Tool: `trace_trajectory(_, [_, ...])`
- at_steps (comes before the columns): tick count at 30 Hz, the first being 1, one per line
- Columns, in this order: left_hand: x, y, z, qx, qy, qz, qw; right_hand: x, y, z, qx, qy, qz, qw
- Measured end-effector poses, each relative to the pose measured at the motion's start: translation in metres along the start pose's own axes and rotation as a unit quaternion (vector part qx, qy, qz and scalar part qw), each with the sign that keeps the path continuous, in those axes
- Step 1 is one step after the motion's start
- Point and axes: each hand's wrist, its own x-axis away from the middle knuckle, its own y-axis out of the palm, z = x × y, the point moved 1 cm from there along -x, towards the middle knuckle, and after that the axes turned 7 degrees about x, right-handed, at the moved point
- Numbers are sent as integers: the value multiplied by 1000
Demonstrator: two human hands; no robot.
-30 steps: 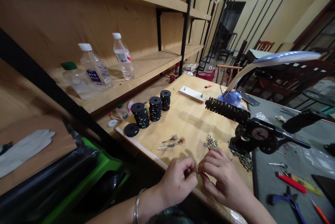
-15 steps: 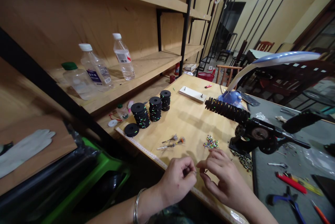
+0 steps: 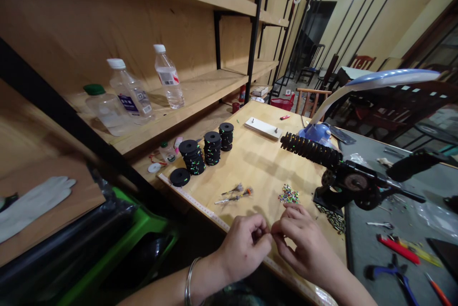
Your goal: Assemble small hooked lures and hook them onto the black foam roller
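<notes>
My left hand [image 3: 245, 246] and my right hand [image 3: 304, 244] meet fingertip to fingertip over the near edge of the wooden table [image 3: 265, 163]. Both pinch something tiny between thumb and fingers; I cannot make out what it is. A silver bangle [image 3: 188, 281] circles my left wrist. Just beyond my right hand lies a small heap of coloured beads [image 3: 288, 195]. A few thin tufted pieces [image 3: 234, 194] lie to the left of the beads. Stacks of black spools [image 3: 205, 151] stand farther back on the left.
A black hand-crank winder [image 3: 348, 184] carries a row of spools [image 3: 309, 150] at the right. Pliers and red tools [image 3: 397, 260] lie on the grey mat. Three water bottles [image 3: 132, 93] stand on the shelf. A green bin [image 3: 143, 234] sits lower left, a white glove [image 3: 34, 203] beside it.
My two hands drew a little apart half a second ago, then closed together again so the fingertips touch. Nothing else on the table moved.
</notes>
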Motion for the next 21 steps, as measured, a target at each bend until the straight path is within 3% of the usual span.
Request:
trace_trajectory(17, [-2, 1, -1, 25, 23, 7, 999, 1, 0, 0, 7, -1, -2, 1000])
trace_trajectory(21, [-1, 1, -2, 41, -2, -8, 999, 3, 0, 1, 3, 3, -5, 1000])
